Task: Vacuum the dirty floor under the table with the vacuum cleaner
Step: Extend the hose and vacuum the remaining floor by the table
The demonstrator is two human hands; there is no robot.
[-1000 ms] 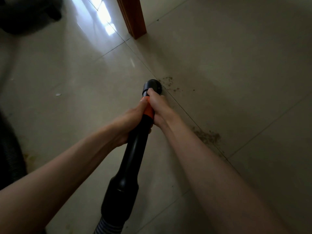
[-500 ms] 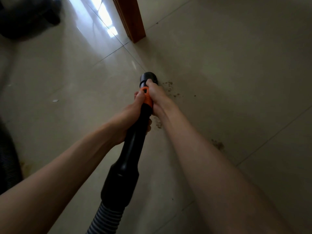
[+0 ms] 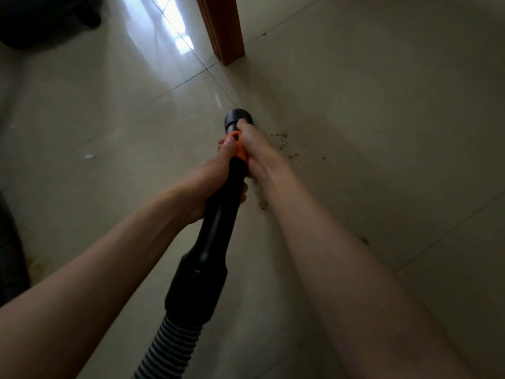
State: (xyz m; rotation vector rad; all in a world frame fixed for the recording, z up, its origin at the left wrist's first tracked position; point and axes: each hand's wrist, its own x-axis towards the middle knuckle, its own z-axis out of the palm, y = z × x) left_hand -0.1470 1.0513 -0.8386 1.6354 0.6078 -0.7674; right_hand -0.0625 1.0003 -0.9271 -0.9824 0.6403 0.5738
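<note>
A black vacuum wand (image 3: 218,228) with an orange collar (image 3: 238,147) runs from the grey ribbed hose (image 3: 169,348) at the bottom up to a round black nozzle (image 3: 237,119) pointing down at the tiled floor. My left hand (image 3: 210,181) grips the wand just below the collar. My right hand (image 3: 254,143) grips it at the collar, close behind the nozzle. Brown dirt crumbs (image 3: 284,144) lie on the tile just right of the nozzle. More dirt (image 3: 262,202) shows beside my right forearm, and a small speck (image 3: 364,240) lies further right.
A brown wooden table leg (image 3: 224,28) stands on the floor beyond the nozzle. A dark object (image 3: 41,20) sits at the top left. Ribbed hose (image 3: 11,258) curves along the left edge. A small white scrap (image 3: 89,156) lies on the pale tiles at left.
The nozzle has slid forward along the tile joint toward the table leg. The dirt patch beside my right forearm has shrunk to a few specks.
</note>
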